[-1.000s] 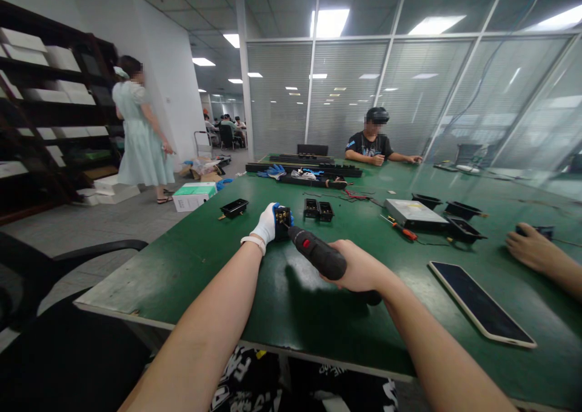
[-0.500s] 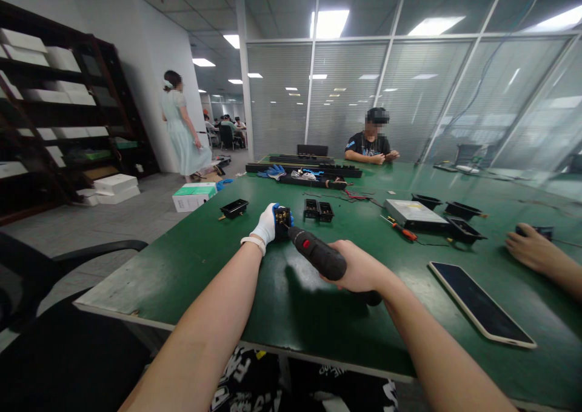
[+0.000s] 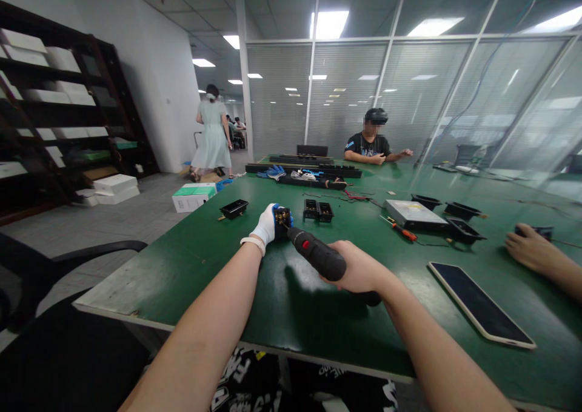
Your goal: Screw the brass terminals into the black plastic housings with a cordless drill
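Note:
My left hand, in a white and blue glove, grips a small black box with brass-coloured terminals, its terminal side turned toward me. Bare, my right hand is wrapped round the handle of a black cordless drill with a red mark on its side. The drill's bit points at the terminals; whether it touches a screw is too small to tell. Just beyond lies a pair of similar black boxes. To the left of my gloved hand sits another black housing.
At right lie a phone, an orange-handled screwdriver, a silver metal case and several black housings. Another person's hand rests at the right edge. Black rails and a blue glove lie farther back on the green table.
My hands, the drill and the black box hold nearly the same position. In the background a walking person has moved right, toward the doorway; the seated person's hand has shifted outward.

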Action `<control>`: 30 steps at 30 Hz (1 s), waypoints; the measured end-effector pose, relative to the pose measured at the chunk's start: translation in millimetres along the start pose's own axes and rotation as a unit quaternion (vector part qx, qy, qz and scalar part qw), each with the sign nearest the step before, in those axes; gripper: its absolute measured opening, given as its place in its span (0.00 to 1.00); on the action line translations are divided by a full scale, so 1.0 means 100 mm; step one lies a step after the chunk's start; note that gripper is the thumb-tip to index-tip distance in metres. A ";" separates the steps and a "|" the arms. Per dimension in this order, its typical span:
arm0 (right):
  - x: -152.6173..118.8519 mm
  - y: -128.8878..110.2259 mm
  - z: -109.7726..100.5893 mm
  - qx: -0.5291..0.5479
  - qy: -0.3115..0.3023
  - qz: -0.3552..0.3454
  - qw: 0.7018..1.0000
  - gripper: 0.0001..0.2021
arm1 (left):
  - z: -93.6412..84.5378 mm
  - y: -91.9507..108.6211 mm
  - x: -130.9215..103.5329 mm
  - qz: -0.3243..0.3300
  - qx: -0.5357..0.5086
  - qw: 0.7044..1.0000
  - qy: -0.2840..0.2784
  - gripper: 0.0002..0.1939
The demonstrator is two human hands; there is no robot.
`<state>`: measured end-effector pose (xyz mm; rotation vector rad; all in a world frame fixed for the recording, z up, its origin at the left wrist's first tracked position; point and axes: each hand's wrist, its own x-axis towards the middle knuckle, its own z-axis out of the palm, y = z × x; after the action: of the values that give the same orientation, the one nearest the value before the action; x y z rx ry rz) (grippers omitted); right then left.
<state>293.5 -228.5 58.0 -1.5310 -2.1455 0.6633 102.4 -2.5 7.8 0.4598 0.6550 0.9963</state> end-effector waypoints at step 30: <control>0.00 0.01 0.00 0.004 0.000 -0.007 1.000 0.10 | -0.02 0.01 0.01 -0.004 0.014 1.000 0.000 0.13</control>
<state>294.1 -227.9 57.1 -1.5101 -2.1494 0.6668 101.2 -0.8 6.3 0.4808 0.6714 0.9817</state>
